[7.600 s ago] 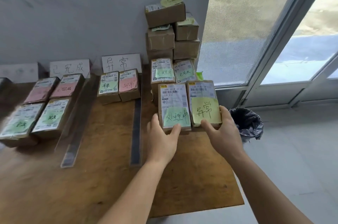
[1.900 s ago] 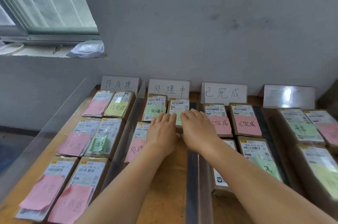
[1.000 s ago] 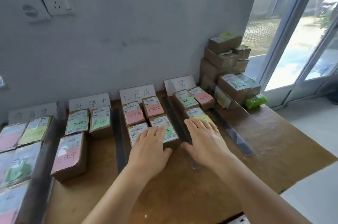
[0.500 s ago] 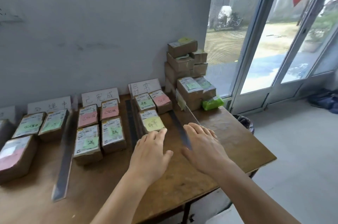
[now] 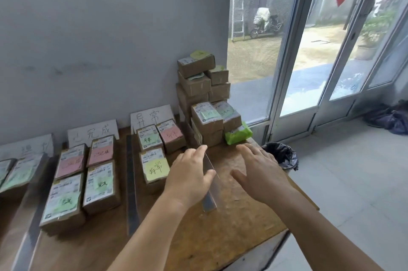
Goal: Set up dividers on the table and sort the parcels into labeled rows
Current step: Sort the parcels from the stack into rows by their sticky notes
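Two hands over wooden table (image 5: 231, 222) | left hand (image 5: 189, 179) holds clear divider (image 5: 209, 191) | right hand (image 5: 261, 173) spread

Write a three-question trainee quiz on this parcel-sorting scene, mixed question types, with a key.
1. True or false: the left hand touches the clear divider.
2. What colour note is on the front parcel in the 异常 sign's row? A pink, B yellow, C blue.
3. What stands on the floor past the table's right edge?

Key: 1 true; 2 B; 3 a bin with a black bag.
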Action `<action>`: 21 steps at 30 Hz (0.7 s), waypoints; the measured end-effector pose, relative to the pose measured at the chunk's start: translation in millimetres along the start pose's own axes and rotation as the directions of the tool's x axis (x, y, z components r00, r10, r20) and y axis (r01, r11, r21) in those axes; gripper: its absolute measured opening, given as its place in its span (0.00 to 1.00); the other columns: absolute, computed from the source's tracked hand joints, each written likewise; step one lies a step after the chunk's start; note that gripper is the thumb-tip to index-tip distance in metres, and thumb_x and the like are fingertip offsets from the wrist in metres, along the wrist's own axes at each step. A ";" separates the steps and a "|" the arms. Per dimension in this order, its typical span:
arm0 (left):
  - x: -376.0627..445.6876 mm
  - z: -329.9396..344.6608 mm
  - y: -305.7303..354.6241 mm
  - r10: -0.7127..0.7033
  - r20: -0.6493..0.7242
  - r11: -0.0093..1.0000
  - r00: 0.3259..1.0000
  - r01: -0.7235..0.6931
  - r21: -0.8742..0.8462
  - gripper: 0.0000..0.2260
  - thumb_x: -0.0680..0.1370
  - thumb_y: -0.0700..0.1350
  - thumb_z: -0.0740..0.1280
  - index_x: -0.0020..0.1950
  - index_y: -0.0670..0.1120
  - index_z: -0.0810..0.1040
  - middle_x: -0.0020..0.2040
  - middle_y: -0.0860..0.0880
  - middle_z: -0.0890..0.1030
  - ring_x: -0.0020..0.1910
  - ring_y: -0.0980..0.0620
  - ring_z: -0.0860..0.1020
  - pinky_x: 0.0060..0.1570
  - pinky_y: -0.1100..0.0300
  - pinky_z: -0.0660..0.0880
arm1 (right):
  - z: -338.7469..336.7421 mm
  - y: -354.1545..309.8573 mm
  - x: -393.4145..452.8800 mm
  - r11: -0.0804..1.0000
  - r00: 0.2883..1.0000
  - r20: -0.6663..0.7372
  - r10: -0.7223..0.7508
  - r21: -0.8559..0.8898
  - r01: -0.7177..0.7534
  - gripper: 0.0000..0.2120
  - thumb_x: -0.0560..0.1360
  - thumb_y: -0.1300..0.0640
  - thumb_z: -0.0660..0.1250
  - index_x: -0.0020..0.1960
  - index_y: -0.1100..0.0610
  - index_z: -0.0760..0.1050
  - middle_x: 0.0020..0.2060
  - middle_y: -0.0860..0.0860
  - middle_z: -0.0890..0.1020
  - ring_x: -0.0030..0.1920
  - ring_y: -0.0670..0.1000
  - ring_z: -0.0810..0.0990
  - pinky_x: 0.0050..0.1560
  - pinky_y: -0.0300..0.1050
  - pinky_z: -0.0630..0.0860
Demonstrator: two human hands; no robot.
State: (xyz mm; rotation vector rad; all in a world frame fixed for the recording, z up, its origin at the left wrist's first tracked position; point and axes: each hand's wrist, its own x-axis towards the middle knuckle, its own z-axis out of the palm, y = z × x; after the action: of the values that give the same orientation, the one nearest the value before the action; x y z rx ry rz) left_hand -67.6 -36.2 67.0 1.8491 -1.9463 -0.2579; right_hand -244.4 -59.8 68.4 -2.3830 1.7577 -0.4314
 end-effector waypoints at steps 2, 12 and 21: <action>19.7 2.4 -2.4 -0.003 0.002 1.000 1.000 0.004 -0.017 0.29 0.78 0.54 0.64 0.77 0.52 0.58 0.68 0.52 0.69 0.68 0.51 0.66 0.67 0.56 0.65 | -1.2 5.8 16.3 1.000 1.000 -0.008 0.011 -0.001 -0.011 0.31 0.77 0.41 0.61 0.75 0.50 0.55 0.74 0.46 0.61 0.74 0.51 0.57 0.72 0.48 0.53; 126.5 20.9 -24.6 -0.065 0.023 0.996 0.998 0.066 -0.053 0.29 0.78 0.55 0.64 0.76 0.52 0.59 0.69 0.49 0.70 0.67 0.47 0.69 0.63 0.52 0.69 | -0.7 29.9 109.3 0.994 0.996 0.003 0.089 0.058 -0.089 0.31 0.76 0.42 0.61 0.75 0.51 0.57 0.73 0.48 0.63 0.72 0.52 0.61 0.72 0.51 0.56; 186.1 51.0 -31.1 -0.233 0.035 0.962 0.972 0.236 -0.140 0.31 0.78 0.56 0.63 0.78 0.52 0.54 0.70 0.48 0.69 0.67 0.47 0.70 0.63 0.51 0.71 | 13.6 55.4 171.5 0.979 0.991 0.072 0.115 0.159 -0.125 0.30 0.76 0.44 0.62 0.74 0.51 0.57 0.71 0.49 0.66 0.69 0.53 0.65 0.68 0.50 0.61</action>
State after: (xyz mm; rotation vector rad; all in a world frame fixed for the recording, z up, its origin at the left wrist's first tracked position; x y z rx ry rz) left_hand -63.3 -230.2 43.1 1.9862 -1.6704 -0.4768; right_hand -243.8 -240.5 63.8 -2.1435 1.7551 -0.4596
